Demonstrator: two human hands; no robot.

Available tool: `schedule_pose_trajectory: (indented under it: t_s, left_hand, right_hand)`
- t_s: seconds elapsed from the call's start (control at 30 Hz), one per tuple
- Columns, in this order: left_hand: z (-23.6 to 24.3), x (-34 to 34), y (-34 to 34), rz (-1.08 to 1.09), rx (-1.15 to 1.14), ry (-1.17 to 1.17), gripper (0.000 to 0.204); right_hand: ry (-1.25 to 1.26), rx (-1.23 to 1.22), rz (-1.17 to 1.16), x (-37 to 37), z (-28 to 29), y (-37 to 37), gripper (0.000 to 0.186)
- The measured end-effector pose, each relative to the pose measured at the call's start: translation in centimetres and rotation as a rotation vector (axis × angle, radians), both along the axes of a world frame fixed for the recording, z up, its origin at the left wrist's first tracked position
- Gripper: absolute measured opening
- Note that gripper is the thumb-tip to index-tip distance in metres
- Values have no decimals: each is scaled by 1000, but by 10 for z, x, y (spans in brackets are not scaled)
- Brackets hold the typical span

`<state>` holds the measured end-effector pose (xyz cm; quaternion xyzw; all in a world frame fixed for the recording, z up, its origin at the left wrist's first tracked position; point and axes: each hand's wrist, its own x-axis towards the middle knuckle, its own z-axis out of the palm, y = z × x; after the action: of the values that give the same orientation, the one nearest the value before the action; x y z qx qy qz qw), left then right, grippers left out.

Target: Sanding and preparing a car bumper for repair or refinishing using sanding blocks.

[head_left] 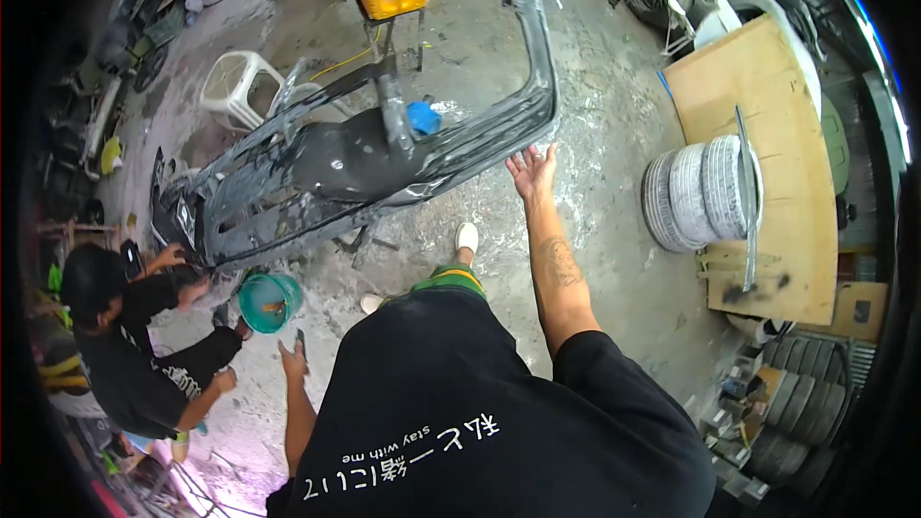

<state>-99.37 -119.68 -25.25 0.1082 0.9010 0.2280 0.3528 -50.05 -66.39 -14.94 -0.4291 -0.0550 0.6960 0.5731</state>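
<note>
– Bumper [357, 155] loc?
– Ctr-left of view, dark shell lying lengthwise above the floor [595, 259], metal stand legs [359, 242] showing below near edge. R end bends away into a long grey arm.
– Hands?
– R hand [533, 171] open, palm up, fingers spread, just beside near edge by the R corner. Contact: can't tell. L hand [293, 361] closed on a small dark item [301, 340], well apart from bumper, near teal bucket [247, 301].
– Wt?
– Prob light for its size, looks like thin plastic. Long span tho, so awkward; expect flex & twist if lifted from one end only.
– Surface?
– Pale smears all over, dust or wet residue, can't tell which. Treat as slippery w/ bare skin.
– Fragile?
– Main body prob tough. Thin slats & end arm = weak pts, could bend or crack.
– Where to grab?
– One hand under near edge at R corner, other nearer mid, fingers under lip. Skip slats. Co-worker's hand [171, 255] is by L end, so coord w/ them.
</note>
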Motion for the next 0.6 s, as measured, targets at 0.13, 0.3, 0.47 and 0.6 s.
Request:
schedule_pose_trajectory:
  t_s: [0.13,0.3,0.47,0.6]
  left_hand:
    - [22,85,2,-559,-48,747,78]
    - [46,76,-19,-546,-214,165,77]
    - [116,68,71,-620,-234,76,76]
    - [155,76,141,-651,-224,57,76]
  right_hand:
    - [-67,82,54,30,1,31,104]
    - [103,64,35,46,-29,52,90]
    - [302,153,11,58,-59,56,60]
    - [390,61,-7,62,-68,58,41]
